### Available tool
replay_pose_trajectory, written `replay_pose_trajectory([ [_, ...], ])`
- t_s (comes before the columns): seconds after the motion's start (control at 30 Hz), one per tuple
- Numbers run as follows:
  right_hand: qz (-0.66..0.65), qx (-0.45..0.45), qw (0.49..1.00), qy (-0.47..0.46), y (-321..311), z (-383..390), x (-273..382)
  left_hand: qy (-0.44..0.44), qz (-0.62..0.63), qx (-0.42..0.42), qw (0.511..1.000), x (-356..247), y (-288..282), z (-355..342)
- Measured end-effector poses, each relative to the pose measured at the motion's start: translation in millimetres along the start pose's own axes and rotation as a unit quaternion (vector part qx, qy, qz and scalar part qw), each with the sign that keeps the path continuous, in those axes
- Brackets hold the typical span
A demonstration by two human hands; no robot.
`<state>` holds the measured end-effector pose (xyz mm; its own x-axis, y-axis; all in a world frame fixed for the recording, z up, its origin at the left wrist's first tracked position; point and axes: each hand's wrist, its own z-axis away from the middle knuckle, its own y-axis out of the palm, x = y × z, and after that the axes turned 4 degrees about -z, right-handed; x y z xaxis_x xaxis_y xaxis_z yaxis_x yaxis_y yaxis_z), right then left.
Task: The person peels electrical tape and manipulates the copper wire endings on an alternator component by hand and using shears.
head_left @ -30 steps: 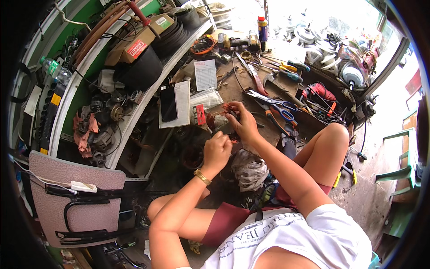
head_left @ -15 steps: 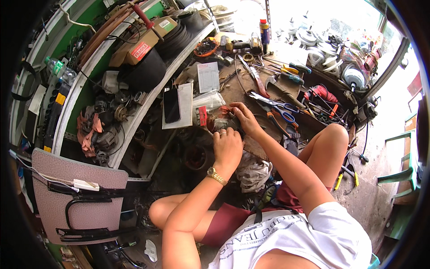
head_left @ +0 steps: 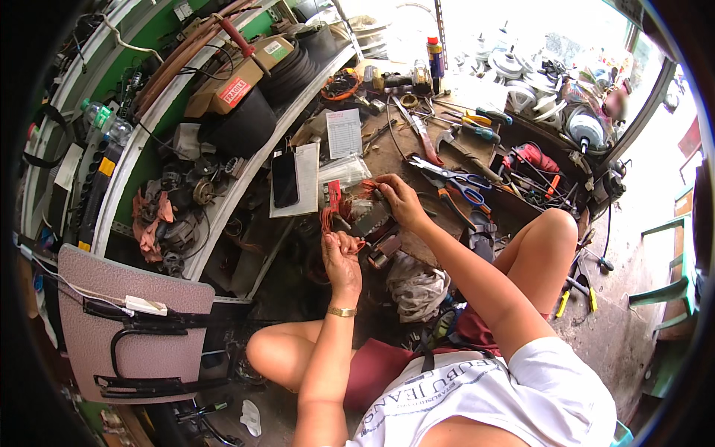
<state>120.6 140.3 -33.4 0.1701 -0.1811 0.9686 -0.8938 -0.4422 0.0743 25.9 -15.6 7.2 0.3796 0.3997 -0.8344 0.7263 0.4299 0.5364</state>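
My left hand, with a gold watch at its wrist, is closed on a bundle of reddish copper wire. The strands rise above its fingers. To its right, my right hand pinches more copper-coloured wire at the far edge of a dark motor core. This blocky metal core lies between the two hands, partly hidden by wire. A red piece is just beyond the left hand. A copper-toned metal part is next to the core on the near side.
Scissors, a hammer and pliers lie on the bench to the right. A phone rests on paper at the left. A crumpled cloth is below the work. Metal shelving with motor parts runs along the left.
My left hand has moved left and toward me, away from the core, and now holds copper wire. My right hand has shifted slightly. More of the core shows between them.
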Motion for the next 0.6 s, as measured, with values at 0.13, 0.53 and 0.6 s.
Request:
replay_pose_trajectory([
  [0.13,-0.049,-0.002,0.999,0.01,1,0,-3,0.066,-0.379,0.062,0.921,-4,-1,-2],
  [0.53,0.363,-0.061,0.917,-0.154,-17,37,47,0.138,-0.516,0.051,0.844,8,26,-12],
  [0.6,0.382,-0.05,0.913,-0.135,-16,37,50,0.063,-0.344,0.013,0.937,6,18,-8],
])
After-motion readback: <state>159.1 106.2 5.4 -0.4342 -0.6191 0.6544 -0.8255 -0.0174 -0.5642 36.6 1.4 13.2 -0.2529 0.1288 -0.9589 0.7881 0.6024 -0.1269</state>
